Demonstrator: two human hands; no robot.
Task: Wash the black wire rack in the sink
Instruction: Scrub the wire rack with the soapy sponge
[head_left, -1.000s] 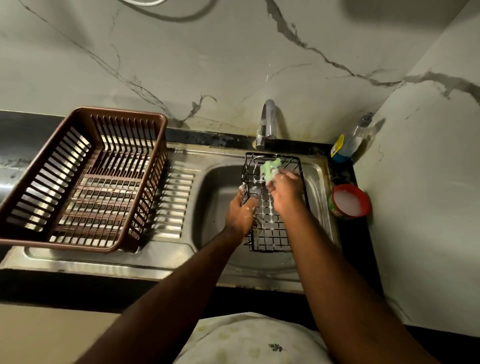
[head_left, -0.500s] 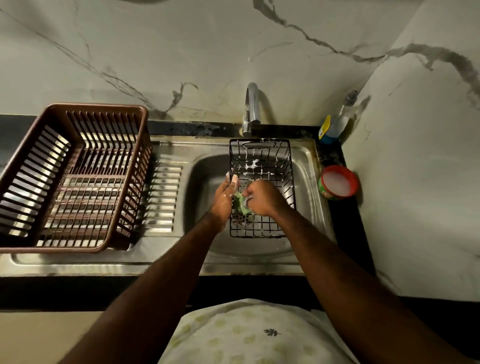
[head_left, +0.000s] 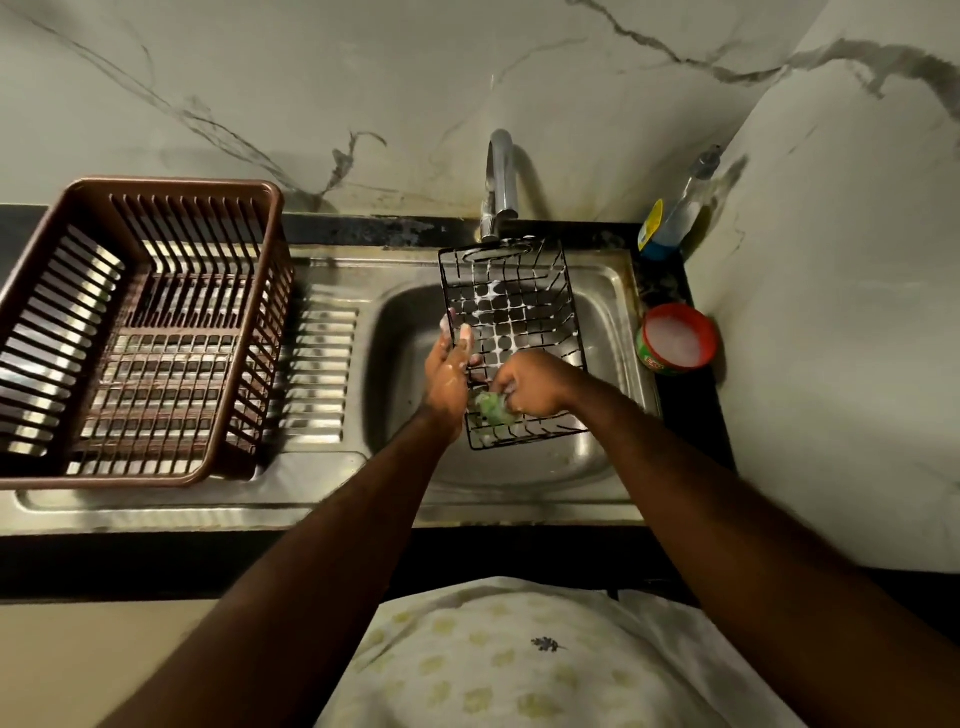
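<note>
The black wire rack lies over the steel sink basin, its far end under the tap, with white suds on its wires. My left hand grips the rack's left side, soapy fingers curled over the rim. My right hand is closed on a green scrub sponge and presses it against the rack's near left part. The near end of the rack is partly hidden by both hands.
A brown plastic dish basket stands on the steel drainboard at left. The tap rises behind the sink. A red tub of white soap and a dish liquid bottle stand at the right by the wall corner.
My right hand has brought the sponge from the rack's far end down to its near left part. My left hand stays on the rack's left side. The camera view has shifted slightly.
</note>
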